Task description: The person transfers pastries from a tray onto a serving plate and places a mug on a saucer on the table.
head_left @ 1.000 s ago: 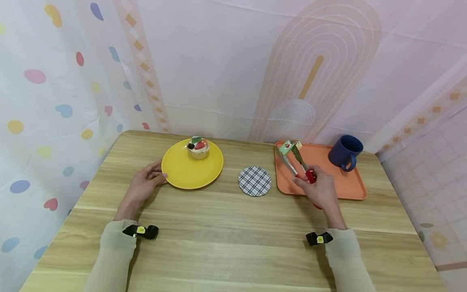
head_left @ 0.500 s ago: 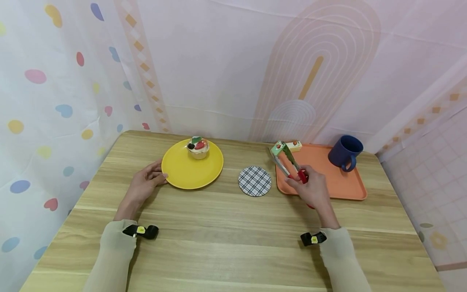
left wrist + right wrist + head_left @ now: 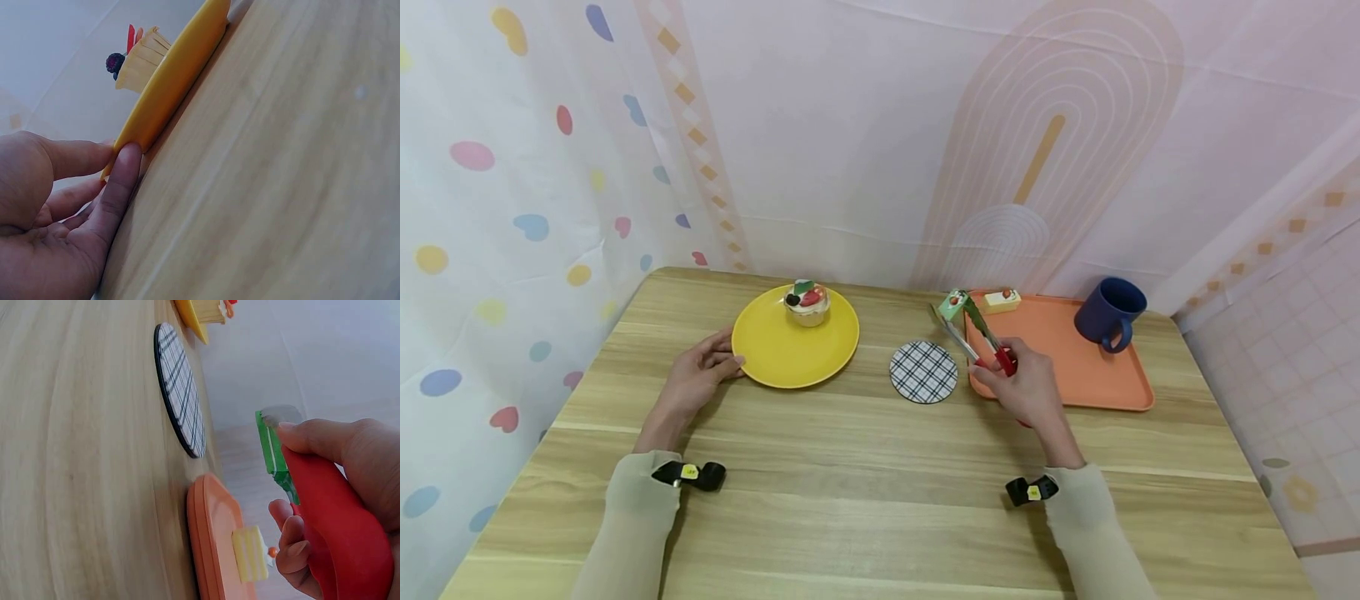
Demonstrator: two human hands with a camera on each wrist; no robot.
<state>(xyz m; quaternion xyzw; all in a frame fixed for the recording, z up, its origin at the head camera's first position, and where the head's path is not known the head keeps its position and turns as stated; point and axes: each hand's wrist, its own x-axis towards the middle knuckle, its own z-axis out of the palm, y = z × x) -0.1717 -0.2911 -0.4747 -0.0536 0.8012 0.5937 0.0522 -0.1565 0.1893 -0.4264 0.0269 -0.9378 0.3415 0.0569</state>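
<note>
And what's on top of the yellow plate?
A cupcake sits toward the far side of the yellow plate. The spot beneath the cupcake is covered, so it can't be seen.

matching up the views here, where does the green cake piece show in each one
Head: just right of centre, between the tips of the red-handled tongs.
Left wrist: the green cake piece is not in it.
Right wrist: right of centre, about mid-height.
Shared landmark: the yellow plate, left of centre, upper middle, and cut off at the top edge respectively.
</note>
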